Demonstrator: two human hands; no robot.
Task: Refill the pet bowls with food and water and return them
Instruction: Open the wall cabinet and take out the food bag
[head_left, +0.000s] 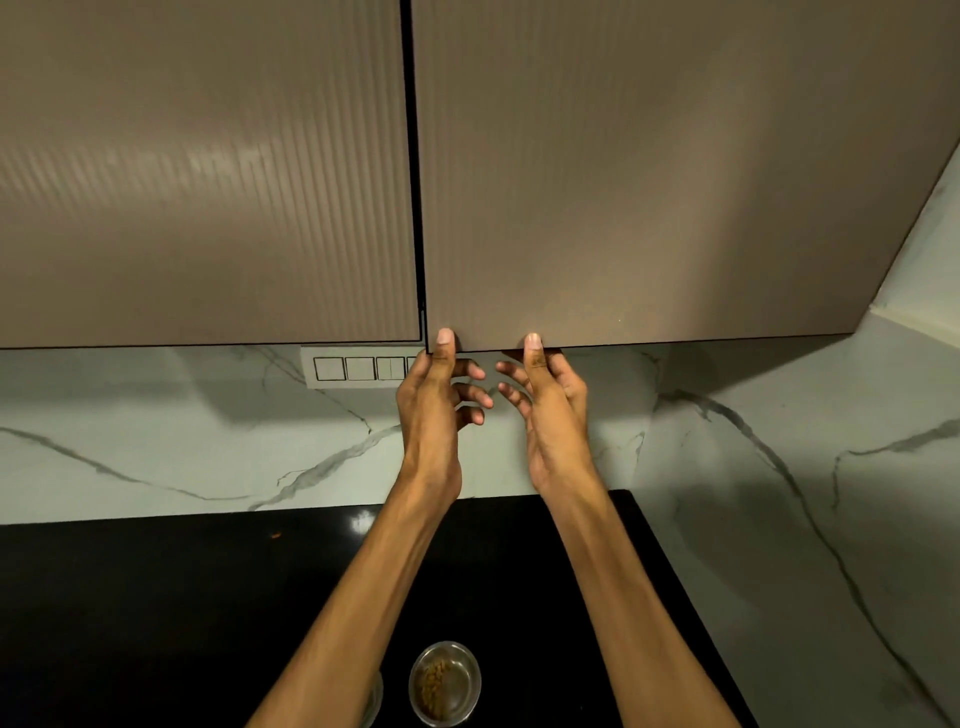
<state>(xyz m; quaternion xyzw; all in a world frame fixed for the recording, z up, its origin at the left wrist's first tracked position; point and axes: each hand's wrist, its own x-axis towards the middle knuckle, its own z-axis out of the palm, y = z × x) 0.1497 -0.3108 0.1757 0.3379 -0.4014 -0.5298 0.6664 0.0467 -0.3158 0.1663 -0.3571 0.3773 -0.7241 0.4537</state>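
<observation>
**Both hands at the bottom edge of the right cabinet door, bowls on the counter below**

The left hand (434, 395) and the right hand (550, 400) reach up side by side to the lower edge of the right cabinet door (649, 182), near its lower left corner. Each thumb lies flat on the door's front face, pointing up, while the index finger goes under the edge, so each hand pinches the door; the other fingers curl loosely in the air toward each other. The left cabinet door (208, 171), ribbed with vertical grooves, hangs just beside it across a narrow dark gap.

A steel pet bowl (445, 683) stands upright, mouth up, on the black countertop (156, 597) near the front edge, between the two forearms. A patch of brown kibble (434, 686) lies in its left half. The bowl is round, so it has no long axis to speak of. A sliver of a second bowl (375, 699) shows just to its left, mostly hidden behind the left forearm; its contents cannot be told.

A switch plate (358, 368) sits on the marble backsplash (156, 441) under the cabinets.
</observation>
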